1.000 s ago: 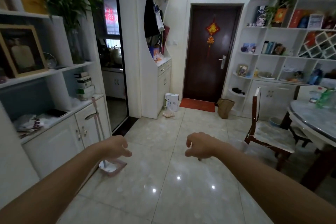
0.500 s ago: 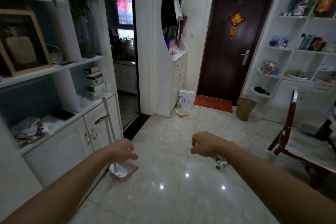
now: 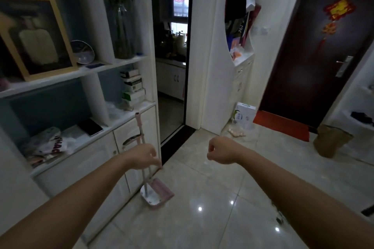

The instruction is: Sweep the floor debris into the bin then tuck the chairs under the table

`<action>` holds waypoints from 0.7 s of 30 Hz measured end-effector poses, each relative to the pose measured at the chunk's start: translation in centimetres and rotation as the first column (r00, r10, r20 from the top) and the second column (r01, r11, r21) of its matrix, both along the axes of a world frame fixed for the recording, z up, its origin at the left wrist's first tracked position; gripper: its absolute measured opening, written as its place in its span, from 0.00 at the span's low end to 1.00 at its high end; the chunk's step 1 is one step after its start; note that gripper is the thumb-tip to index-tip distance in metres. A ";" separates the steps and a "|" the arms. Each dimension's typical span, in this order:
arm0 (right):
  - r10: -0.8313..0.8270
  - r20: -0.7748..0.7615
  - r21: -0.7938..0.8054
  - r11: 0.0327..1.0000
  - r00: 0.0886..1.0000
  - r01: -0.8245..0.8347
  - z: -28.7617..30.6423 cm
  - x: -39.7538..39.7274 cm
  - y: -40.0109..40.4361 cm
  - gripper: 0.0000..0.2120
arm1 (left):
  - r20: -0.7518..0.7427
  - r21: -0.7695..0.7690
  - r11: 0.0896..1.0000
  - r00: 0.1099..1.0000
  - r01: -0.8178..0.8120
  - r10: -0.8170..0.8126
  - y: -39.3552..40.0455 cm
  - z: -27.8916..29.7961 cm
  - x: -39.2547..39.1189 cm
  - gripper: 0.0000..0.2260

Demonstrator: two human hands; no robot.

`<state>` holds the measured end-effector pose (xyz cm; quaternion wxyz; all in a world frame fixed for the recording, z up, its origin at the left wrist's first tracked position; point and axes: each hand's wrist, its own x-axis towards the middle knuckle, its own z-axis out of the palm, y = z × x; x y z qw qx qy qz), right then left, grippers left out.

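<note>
We judge that the task is only at its beginning. The floor, which fills the lower middle of the frame, is not yet swept: a few small dark bits of debris lie at the lower right, just beside our right forearm. No chair and no table is in view now, so we cannot say how they stand; that step is, we think, fully left to do.

The white cabinet takes the left side of the frame. Against its doors, a little left of the centre, leans the pink dustpan with its long handle, the pan on the floor. A brown paper bag stands at the right edge near the dark door; whether it serves as the bin we cannot tell.

Our left hand is in front of the handle, its grip loosely curled with the fingers apart, clamped on nothing. Our right hand, in the middle of the frame, is curled together into a loose fist and is empty, well apart from the dustpan.

What is left: take the dustpan and a broom, gather the debris, empty it, then go to the chairs.
</note>
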<state>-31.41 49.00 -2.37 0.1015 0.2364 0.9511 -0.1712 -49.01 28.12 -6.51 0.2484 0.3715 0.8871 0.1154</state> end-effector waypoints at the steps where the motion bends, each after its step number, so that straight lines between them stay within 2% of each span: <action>1: 0.016 0.005 -0.007 1.000 1.000 -0.016 -0.4 -1.6 0.4 0.17 | 0.006 -0.003 1.000 1.000 -0.009 0.009 0.4 -0.3 -1.2 0.13; 4: 0.052 0.038 -0.021 0.998 0.998 -0.051 -1.8 -6.5 1.7 0.16 | 0.032 -0.034 0.999 0.999 -0.021 0.022 1.6 -1.7 -5.0 0.10; 8: 0.084 0.075 -0.032 0.996 0.994 -0.082 -3.8 -13.6 3.2 0.17 | 0.050 -0.073 0.995 0.996 -0.066 0.069 3.3 -4.3 -12.1 0.20; 17: 0.046 0.107 -0.112 0.993 0.993 -0.034 -7.3 -29.5 4.9 0.15 | 0.036 -0.098 0.981 0.984 -0.169 0.173 5.1 -9.5 -27.3 0.10; 21: 0.026 0.086 -0.144 0.989 0.996 -0.014 -9.3 -34.1 5.1 0.15 | 0.005 -0.151 0.944 0.955 -0.294 0.298 5.1 -13.2 -31.5 0.14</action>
